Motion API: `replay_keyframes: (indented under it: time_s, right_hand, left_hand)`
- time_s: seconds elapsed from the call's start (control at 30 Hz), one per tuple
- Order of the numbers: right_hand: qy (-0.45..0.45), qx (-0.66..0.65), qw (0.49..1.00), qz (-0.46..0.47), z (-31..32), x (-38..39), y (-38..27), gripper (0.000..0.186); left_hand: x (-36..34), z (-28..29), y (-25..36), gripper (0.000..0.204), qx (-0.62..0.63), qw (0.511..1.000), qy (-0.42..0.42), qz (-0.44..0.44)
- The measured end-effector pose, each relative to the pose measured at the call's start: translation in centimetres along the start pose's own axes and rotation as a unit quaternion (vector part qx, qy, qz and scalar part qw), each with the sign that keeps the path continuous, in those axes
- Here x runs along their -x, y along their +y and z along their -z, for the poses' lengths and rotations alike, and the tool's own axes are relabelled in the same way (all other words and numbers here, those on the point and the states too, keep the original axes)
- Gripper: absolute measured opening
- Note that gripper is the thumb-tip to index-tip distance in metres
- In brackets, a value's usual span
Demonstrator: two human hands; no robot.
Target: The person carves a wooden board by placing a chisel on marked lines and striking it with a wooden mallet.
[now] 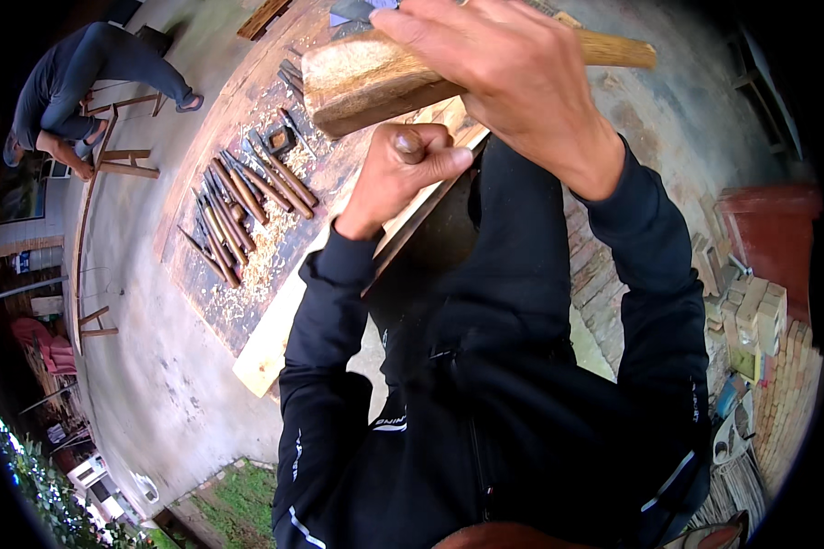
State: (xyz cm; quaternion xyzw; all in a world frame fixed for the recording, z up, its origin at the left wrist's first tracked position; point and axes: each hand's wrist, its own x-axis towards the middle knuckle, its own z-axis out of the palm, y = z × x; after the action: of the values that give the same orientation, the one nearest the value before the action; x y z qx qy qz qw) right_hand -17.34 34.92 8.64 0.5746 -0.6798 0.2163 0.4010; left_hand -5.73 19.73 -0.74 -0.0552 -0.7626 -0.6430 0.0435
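Enclosed by the left grip (380, 188), at 12 o'clock: a round-ended wooden handle (408, 144). Just beyond, clasped from above in the right grip (513, 73): a wooden mallet (366, 82), probably heavy, stiff and hard to break (best held by the slim shaft (621, 50), toward 1 o'clock). Blocky, honey-brown, darker along one side. Farther, at 10 o'clock: wooden-handled tools (247, 197) among shavings (264, 252) on the worktop (334, 171).
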Motion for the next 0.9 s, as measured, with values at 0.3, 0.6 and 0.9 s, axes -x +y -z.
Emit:
replay_keyframes:
  time_s: [0.3, 0.6, 0.9]
  right_hand:
    - [0.133, -0.269, 0.927, -0.224, 2.4, -1.9, 2.0, 0.051]
    - [-0.01, -0.092, 0.996, -0.017, -0.5, 1.6, -1.2, 0.067]
    - [0.108, -0.396, 0.875, -0.255, 3.8, -0.3, 1.6, 0.051]
  left_hand:
    - [0.3, -1.7, -0.9, 0.051, 0.138, 0.959, 0.246, -0.016]
    - [0.4, -4.3, -1.2, 0.023, 0.098, 0.899, 0.408, -0.127]
    - [0.8, -2.7, -1.4, 0.042, 0.12, 0.911, 0.389, -0.071]
